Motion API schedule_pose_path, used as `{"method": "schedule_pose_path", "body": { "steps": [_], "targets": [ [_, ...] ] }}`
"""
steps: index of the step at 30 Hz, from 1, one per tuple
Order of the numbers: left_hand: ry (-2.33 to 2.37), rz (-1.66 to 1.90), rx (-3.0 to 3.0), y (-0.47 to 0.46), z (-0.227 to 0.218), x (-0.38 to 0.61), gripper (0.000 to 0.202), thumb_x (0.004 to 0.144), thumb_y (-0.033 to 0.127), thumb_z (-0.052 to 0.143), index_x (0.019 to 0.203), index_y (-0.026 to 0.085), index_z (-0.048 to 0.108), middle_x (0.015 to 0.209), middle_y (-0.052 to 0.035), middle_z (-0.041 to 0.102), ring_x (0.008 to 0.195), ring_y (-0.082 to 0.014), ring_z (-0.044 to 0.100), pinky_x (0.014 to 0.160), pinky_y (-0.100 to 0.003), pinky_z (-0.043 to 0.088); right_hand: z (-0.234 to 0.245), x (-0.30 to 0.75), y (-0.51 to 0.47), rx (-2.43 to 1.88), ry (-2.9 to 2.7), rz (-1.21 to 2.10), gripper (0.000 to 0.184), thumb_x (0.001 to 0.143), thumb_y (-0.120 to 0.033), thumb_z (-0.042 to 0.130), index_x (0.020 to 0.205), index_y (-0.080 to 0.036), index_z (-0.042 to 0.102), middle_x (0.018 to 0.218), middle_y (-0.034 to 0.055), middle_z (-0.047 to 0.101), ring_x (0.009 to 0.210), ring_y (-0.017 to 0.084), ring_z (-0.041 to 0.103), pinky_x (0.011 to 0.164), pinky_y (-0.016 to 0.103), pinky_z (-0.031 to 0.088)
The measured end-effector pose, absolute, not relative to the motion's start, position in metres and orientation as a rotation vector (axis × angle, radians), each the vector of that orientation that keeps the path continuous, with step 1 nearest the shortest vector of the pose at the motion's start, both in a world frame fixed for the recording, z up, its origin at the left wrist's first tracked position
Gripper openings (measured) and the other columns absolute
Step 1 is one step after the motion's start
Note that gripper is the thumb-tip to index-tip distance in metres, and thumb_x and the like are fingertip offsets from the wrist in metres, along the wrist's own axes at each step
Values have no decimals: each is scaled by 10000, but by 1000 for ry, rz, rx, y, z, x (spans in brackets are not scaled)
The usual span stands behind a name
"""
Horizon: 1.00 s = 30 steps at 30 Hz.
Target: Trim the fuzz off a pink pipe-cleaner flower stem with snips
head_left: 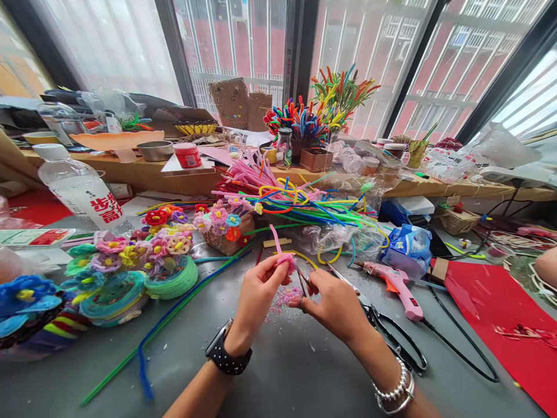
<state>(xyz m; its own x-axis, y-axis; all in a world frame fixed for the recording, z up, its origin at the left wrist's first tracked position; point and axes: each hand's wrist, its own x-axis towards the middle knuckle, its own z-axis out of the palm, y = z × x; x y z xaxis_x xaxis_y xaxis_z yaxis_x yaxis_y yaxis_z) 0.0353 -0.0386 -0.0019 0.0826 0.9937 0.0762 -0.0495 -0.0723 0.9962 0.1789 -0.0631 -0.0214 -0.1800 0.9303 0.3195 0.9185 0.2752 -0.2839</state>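
My left hand [265, 283] pinches a pink pipe cleaner [275, 239] whose lower end is looped into a small fuzzy bunch; its straight tail points up. My right hand [328, 299] has its fingers in the handles of small scissors [301, 277]. The blades reach to the bunch at my left fingertips; whether they are parted there is too small to tell. Pink fuzz clippings [285, 296] lie on the grey table below my hands. To the left, pipe-cleaner flowers [130, 255] fill round green and blue coiled baskets [172, 280].
Large black-handled scissors [394, 331] and a pink glue gun [398, 284] with its cord lie right of my hands. Behind is a heap of pipe cleaners [278, 197]. A water bottle [82, 188] stands left, red sheets [500, 313] lie right. Another person's arm [547, 267] shows at the right edge.
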Motion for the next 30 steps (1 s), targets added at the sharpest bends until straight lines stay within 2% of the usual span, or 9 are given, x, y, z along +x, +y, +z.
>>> {"method": "schedule_pose_path", "body": {
  "steps": [5,12,19,25,30],
  "targets": [
    [1071,1230,1251,-38,-2,35,239,689,290,571,850,134,655,663,-1,606,570,-102,538,570,-201,437,-24,177,-62,-1606,-2132,22,455,746,-601,401,606,-186,522,586,-16,543,516,123,492,474,237,256],
    [1091,1267,1188,-36,-4,35,251,681,293,585,861,132,654,686,-5,613,570,-106,554,577,-215,464,-27,174,-63,-1499,-2110,34,511,835,-533,280,556,-182,524,537,-3,541,506,116,486,486,240,250],
    [982,1264,1113,-38,-2,37,261,693,284,584,903,133,618,787,-34,650,748,-161,619,724,-268,496,-26,178,-61,-1593,-2064,118,449,791,-559,371,572,-184,484,563,-14,543,511,115,474,472,228,258],
    [982,1257,1183,-37,-2,36,201,674,266,609,831,151,555,649,2,628,640,-133,608,556,-212,482,-24,179,-62,-1690,-2082,140,492,689,-677,386,651,-195,478,636,-8,557,541,143,494,457,234,247],
    [982,1210,1216,-38,-2,36,155,681,271,598,764,145,563,634,5,623,615,-124,598,563,-213,478,-22,179,-63,-1665,-2102,94,475,714,-656,378,666,-197,490,636,-8,553,541,142,498,463,236,252]
  ]
}}
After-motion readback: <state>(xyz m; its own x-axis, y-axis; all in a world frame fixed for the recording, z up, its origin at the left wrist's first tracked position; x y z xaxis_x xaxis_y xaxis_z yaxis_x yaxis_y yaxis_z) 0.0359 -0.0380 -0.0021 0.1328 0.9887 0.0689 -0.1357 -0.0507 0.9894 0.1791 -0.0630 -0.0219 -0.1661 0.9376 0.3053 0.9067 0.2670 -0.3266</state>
